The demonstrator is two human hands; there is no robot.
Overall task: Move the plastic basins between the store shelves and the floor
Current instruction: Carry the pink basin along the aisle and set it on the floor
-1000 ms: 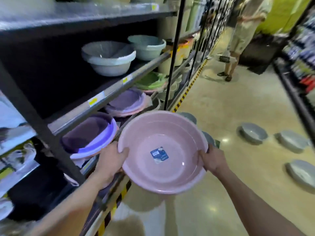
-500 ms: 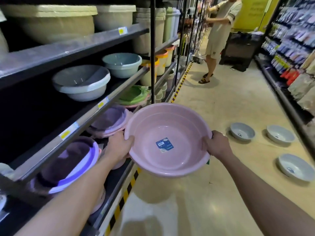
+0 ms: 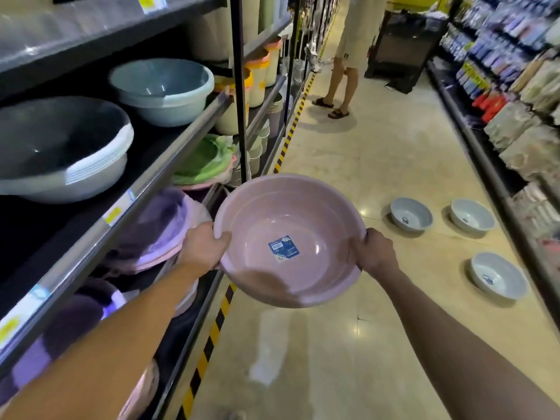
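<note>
Head view: the round pink plastic basin (image 3: pixel 291 237) is gripped at opposite rims by the fingers of the left hand (image 3: pixel 201 247) and right hand (image 3: pixel 375 253), so the grey metal shelf edge (image 3: pixel 169 156) could be clipped in passing.

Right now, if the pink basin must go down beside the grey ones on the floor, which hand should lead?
Right hand. It grips the pink basin on the side facing the grey basins; the left hand is by the shelves.

Open floor (image 3: pixel 348 183) ahead; three grey basins (image 3: pixel 411 213) right, shelf edge (image 3: pixel 169 165) left.
</note>
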